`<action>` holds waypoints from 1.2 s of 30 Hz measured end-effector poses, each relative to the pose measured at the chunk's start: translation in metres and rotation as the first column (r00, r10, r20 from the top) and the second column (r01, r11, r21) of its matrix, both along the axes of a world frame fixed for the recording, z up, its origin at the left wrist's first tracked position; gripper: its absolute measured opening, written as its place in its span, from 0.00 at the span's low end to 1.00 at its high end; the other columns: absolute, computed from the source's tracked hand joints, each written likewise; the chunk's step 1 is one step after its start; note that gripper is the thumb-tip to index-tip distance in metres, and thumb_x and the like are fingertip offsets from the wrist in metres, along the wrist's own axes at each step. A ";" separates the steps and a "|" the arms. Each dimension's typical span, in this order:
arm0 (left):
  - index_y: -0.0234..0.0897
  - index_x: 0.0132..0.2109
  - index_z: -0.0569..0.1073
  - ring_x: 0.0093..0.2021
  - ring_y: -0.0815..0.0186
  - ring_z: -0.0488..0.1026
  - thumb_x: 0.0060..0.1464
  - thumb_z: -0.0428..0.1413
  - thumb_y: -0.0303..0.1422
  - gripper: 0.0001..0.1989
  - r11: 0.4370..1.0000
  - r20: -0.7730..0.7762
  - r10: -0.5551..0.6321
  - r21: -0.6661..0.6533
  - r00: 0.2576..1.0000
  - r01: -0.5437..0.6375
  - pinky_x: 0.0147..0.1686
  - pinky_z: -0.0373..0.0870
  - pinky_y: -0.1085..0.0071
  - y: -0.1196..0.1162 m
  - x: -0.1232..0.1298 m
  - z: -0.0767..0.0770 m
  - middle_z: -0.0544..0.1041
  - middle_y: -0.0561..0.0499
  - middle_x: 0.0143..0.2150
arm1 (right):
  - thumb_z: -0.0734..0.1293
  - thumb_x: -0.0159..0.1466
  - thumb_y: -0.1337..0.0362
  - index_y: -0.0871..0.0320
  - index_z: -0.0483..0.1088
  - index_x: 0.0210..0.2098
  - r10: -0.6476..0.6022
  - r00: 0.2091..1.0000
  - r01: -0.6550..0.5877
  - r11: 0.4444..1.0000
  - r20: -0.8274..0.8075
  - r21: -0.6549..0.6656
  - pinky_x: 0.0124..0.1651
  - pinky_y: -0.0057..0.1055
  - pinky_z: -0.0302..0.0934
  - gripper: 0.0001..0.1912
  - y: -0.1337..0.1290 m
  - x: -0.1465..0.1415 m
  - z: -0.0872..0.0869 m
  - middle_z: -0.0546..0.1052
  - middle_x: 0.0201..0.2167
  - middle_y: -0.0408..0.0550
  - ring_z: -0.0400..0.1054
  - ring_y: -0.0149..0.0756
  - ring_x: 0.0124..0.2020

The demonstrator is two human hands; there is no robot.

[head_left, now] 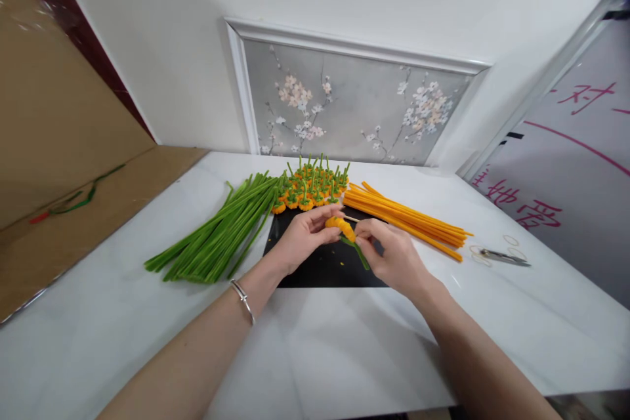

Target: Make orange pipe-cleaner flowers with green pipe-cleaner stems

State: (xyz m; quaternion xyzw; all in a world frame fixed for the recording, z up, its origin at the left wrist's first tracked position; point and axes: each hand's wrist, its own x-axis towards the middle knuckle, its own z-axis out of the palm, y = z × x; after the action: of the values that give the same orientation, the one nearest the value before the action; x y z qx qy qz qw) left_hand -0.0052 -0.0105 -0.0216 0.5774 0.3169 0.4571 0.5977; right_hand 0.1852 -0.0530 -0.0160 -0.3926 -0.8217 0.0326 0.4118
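Note:
My left hand (pixel 315 231) is closed, its thumb and fingers pinching an orange pipe-cleaner flower (pixel 340 227) with coiled, ridged petals. A green pipe-cleaner stem (pixel 360 256) hangs from the flower, down and to the right. At the flower's right edge my right hand (pixel 391 252) is closed in a pinch. A thin pale stick (pixel 351 218) shows between the hands, running toward the right fingers; its ends are hidden. Both hands are held over a black mat (pixel 315 269).
Finished small orange-and-green pieces (pixel 315 185) stand crowded behind the mat. A bundle of green pipe cleaners (pixel 216 236) lies left, orange pipe cleaners (pixel 408 213) right. Snips (pixel 504 257) and thin rings (pixel 510 241) lie farther right. Cardboard (pixel 98 210) borders the table's left side.

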 end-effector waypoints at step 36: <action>0.36 0.46 0.78 0.47 0.60 0.73 0.55 0.56 0.31 0.13 0.937 -0.260 0.122 0.349 0.958 -0.025 0.52 0.66 0.63 -0.007 0.016 -0.002 0.78 0.45 0.47 | 0.65 0.61 0.60 0.57 0.69 0.30 -0.085 0.883 -0.162 0.868 -0.462 -0.470 0.28 0.28 0.63 0.07 0.024 -0.003 -0.012 0.71 0.21 0.41 0.66 0.30 0.22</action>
State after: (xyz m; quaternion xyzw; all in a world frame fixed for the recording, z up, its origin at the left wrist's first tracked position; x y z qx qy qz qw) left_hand 0.0103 -0.0177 -0.0240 0.7182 0.3347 0.4419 0.4205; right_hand 0.1823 -0.0293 -0.0276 -0.4482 -0.6694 0.3442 0.4823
